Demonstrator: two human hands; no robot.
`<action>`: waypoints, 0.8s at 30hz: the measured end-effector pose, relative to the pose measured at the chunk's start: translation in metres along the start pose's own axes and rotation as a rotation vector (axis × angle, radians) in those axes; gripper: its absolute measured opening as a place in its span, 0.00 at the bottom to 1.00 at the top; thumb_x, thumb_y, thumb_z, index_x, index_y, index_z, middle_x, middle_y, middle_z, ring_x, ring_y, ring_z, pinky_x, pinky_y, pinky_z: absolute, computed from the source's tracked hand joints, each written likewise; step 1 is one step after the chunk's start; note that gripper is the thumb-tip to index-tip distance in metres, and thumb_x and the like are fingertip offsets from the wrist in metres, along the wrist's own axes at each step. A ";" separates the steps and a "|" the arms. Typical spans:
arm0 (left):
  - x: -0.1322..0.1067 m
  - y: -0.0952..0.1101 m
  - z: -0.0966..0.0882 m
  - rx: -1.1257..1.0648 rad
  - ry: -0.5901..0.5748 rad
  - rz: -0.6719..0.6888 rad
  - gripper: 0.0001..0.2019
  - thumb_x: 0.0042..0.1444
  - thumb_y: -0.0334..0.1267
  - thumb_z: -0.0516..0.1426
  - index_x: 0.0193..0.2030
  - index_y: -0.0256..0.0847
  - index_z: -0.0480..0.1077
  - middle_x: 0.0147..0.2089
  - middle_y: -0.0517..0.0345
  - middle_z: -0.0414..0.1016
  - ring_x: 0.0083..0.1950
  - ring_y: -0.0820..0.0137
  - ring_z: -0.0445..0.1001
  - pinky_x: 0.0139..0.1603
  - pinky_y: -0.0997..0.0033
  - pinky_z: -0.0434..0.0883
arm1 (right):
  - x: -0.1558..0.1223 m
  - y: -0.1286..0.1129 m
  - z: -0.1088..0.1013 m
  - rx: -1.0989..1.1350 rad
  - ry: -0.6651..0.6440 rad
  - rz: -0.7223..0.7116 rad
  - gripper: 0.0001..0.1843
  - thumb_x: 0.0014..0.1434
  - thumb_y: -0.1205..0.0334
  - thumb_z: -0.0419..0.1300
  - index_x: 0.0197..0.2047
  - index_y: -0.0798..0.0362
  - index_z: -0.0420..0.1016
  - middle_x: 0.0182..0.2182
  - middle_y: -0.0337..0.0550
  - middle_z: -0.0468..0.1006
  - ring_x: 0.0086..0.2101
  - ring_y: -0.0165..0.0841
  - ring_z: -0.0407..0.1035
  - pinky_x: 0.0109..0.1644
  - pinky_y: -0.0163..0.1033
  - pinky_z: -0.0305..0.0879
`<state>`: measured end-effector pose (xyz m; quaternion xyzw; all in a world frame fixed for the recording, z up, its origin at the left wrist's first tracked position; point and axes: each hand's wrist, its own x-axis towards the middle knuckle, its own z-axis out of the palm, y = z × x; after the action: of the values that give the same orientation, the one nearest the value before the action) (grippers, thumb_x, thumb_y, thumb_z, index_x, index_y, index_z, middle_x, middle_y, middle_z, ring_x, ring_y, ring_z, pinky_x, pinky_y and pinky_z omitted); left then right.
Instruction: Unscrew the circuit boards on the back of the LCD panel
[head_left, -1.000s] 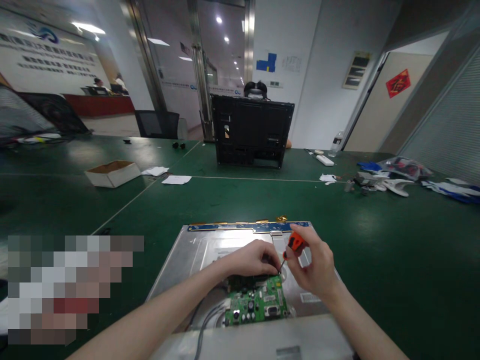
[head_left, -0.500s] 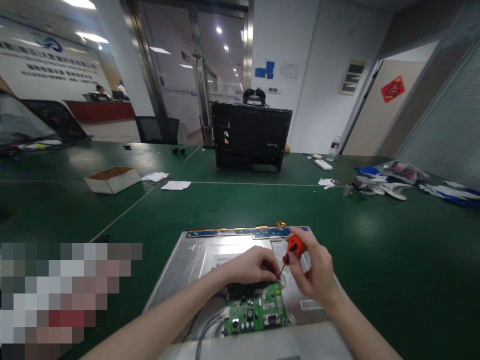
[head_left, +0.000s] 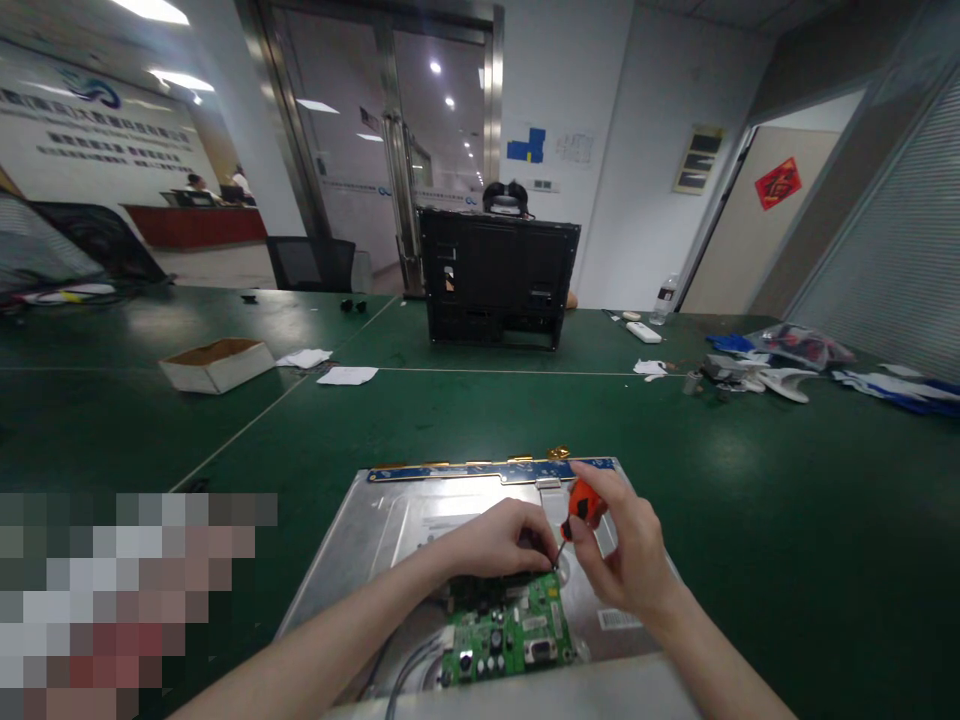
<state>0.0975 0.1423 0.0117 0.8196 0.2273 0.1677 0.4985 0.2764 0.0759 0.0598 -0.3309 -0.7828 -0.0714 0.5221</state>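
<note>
An orange and black screwdriver point(head_left: 582, 506) is gripped in my right hand point(head_left: 634, 540), its shaft slanting down to the upper right corner of a green circuit board point(head_left: 510, 630). My left hand point(head_left: 510, 540) is closed above the board's upper edge, fingertips beside the screwdriver's tip. What those fingers pinch, if anything, is hidden. Beneath the board lies a silver metal display panel point(head_left: 337, 560), with a blue circuit strip point(head_left: 450, 472) along its far edge. Grey cables point(head_left: 412, 665) run from the board's left side.
A black monitor frame point(head_left: 499, 270) stands upright across the green table point(head_left: 420, 420). An open cardboard box point(head_left: 217, 368) and papers point(head_left: 347, 376) sit at the left. At the right are a water bottle point(head_left: 664, 300), a plastic bag point(head_left: 806, 345) and assorted scraps.
The whole view has shifted slightly, so things appear a little lower and further left. Both hands keep their places at the board's corner, and the right hand still grips the screwdriver.
</note>
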 end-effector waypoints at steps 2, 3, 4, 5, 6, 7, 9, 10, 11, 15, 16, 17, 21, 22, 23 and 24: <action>0.000 -0.001 0.000 -0.007 -0.006 0.013 0.08 0.50 0.27 0.61 0.37 0.37 0.79 0.35 0.58 0.79 0.37 0.68 0.75 0.41 0.73 0.71 | 0.000 -0.001 0.000 0.001 -0.005 0.005 0.26 0.62 0.68 0.51 0.64 0.51 0.60 0.32 0.41 0.75 0.26 0.31 0.71 0.26 0.34 0.70; 0.000 -0.001 0.000 -0.009 -0.004 0.014 0.07 0.50 0.28 0.61 0.37 0.37 0.79 0.35 0.58 0.79 0.36 0.68 0.75 0.40 0.73 0.71 | -0.001 0.000 0.000 -0.001 -0.004 0.007 0.26 0.62 0.68 0.52 0.64 0.51 0.60 0.32 0.41 0.75 0.26 0.31 0.71 0.26 0.34 0.70; 0.000 -0.001 0.000 -0.009 0.001 0.011 0.07 0.50 0.28 0.61 0.36 0.37 0.79 0.34 0.58 0.79 0.36 0.69 0.74 0.39 0.73 0.70 | -0.002 0.000 0.001 -0.007 -0.001 0.009 0.26 0.62 0.68 0.52 0.63 0.51 0.60 0.32 0.41 0.75 0.25 0.30 0.70 0.26 0.34 0.70; 0.000 -0.001 0.000 -0.008 0.007 0.006 0.06 0.49 0.28 0.61 0.35 0.37 0.79 0.33 0.59 0.78 0.35 0.69 0.74 0.38 0.74 0.70 | -0.003 0.001 0.002 -0.013 0.005 0.009 0.26 0.62 0.68 0.53 0.63 0.51 0.60 0.32 0.41 0.75 0.24 0.30 0.69 0.26 0.34 0.69; 0.000 0.000 0.000 -0.004 0.015 -0.001 0.06 0.49 0.28 0.61 0.34 0.37 0.78 0.32 0.59 0.78 0.34 0.70 0.74 0.37 0.74 0.69 | -0.004 0.002 0.003 -0.021 0.011 0.008 0.26 0.61 0.68 0.54 0.63 0.50 0.61 0.31 0.40 0.74 0.24 0.29 0.68 0.26 0.34 0.68; 0.000 0.000 0.000 0.001 0.022 -0.007 0.06 0.49 0.28 0.62 0.34 0.37 0.78 0.32 0.60 0.77 0.33 0.70 0.73 0.37 0.75 0.69 | -0.004 0.003 0.004 -0.028 0.018 0.005 0.25 0.61 0.68 0.55 0.62 0.49 0.61 0.31 0.39 0.73 0.23 0.29 0.67 0.25 0.33 0.67; 0.000 0.001 0.000 0.014 0.029 -0.016 0.06 0.48 0.27 0.62 0.33 0.37 0.78 0.31 0.61 0.76 0.33 0.71 0.72 0.36 0.75 0.68 | -0.005 0.005 0.005 -0.039 0.029 0.000 0.24 0.62 0.68 0.56 0.60 0.48 0.62 0.30 0.37 0.72 0.23 0.29 0.66 0.25 0.33 0.67; 0.000 0.002 0.000 0.018 0.031 -0.018 0.06 0.48 0.27 0.62 0.33 0.37 0.78 0.31 0.61 0.76 0.33 0.71 0.72 0.36 0.76 0.68 | -0.005 0.005 0.005 -0.042 0.032 -0.001 0.23 0.62 0.68 0.57 0.60 0.48 0.62 0.29 0.37 0.72 0.23 0.28 0.66 0.25 0.33 0.66; 0.000 0.002 0.000 0.020 0.033 -0.021 0.06 0.48 0.27 0.62 0.33 0.37 0.78 0.30 0.61 0.76 0.32 0.71 0.72 0.36 0.76 0.68 | -0.005 0.005 0.005 -0.044 0.033 -0.003 0.23 0.62 0.68 0.57 0.59 0.48 0.63 0.29 0.37 0.72 0.23 0.28 0.66 0.25 0.33 0.66; 0.000 0.003 -0.001 0.004 0.007 -0.012 0.06 0.49 0.27 0.62 0.34 0.37 0.79 0.32 0.60 0.77 0.33 0.70 0.73 0.36 0.75 0.68 | -0.001 0.000 0.001 -0.031 0.016 -0.005 0.24 0.61 0.68 0.56 0.60 0.50 0.63 0.31 0.40 0.74 0.25 0.30 0.69 0.26 0.34 0.68; 0.000 0.004 -0.001 0.001 -0.003 -0.003 0.07 0.49 0.27 0.62 0.35 0.37 0.79 0.32 0.60 0.77 0.34 0.70 0.73 0.37 0.75 0.68 | 0.000 -0.002 0.000 -0.025 0.009 -0.004 0.24 0.61 0.68 0.55 0.61 0.51 0.63 0.33 0.41 0.75 0.26 0.31 0.70 0.26 0.34 0.68; 0.000 0.004 -0.001 0.002 -0.009 0.007 0.07 0.49 0.27 0.62 0.35 0.37 0.79 0.32 0.59 0.77 0.34 0.70 0.73 0.37 0.75 0.69 | 0.001 -0.003 -0.001 -0.019 0.004 -0.003 0.25 0.61 0.69 0.53 0.62 0.52 0.62 0.33 0.42 0.76 0.27 0.31 0.71 0.26 0.34 0.69; 0.000 0.002 -0.002 0.013 -0.009 0.035 0.06 0.50 0.27 0.62 0.34 0.36 0.78 0.32 0.59 0.77 0.35 0.69 0.74 0.39 0.73 0.69 | 0.000 -0.003 -0.001 -0.016 0.011 -0.009 0.26 0.61 0.70 0.53 0.62 0.52 0.61 0.32 0.41 0.75 0.25 0.30 0.70 0.25 0.34 0.68; 0.000 0.002 -0.002 0.013 -0.008 0.036 0.06 0.50 0.27 0.62 0.34 0.36 0.78 0.32 0.59 0.78 0.35 0.69 0.74 0.39 0.73 0.69 | -0.001 -0.002 0.000 -0.019 0.016 -0.013 0.25 0.61 0.70 0.54 0.62 0.51 0.61 0.32 0.40 0.75 0.24 0.30 0.69 0.24 0.33 0.67; 0.000 0.001 -0.001 0.012 -0.005 0.033 0.06 0.50 0.27 0.62 0.34 0.36 0.78 0.33 0.59 0.78 0.35 0.69 0.74 0.39 0.74 0.69 | -0.002 0.000 0.002 -0.023 0.021 -0.018 0.25 0.61 0.70 0.55 0.61 0.51 0.62 0.31 0.40 0.74 0.24 0.29 0.68 0.24 0.33 0.66; 0.000 0.000 -0.001 0.010 0.001 0.027 0.06 0.49 0.27 0.62 0.35 0.36 0.78 0.33 0.59 0.78 0.35 0.69 0.74 0.38 0.74 0.69 | -0.003 0.001 0.003 -0.027 0.025 -0.021 0.25 0.61 0.70 0.56 0.61 0.51 0.62 0.30 0.39 0.73 0.24 0.29 0.67 0.24 0.32 0.65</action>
<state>0.0971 0.1431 0.0120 0.8251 0.2171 0.1735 0.4919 0.2759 0.0766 0.0556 -0.3287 -0.7786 -0.0916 0.5266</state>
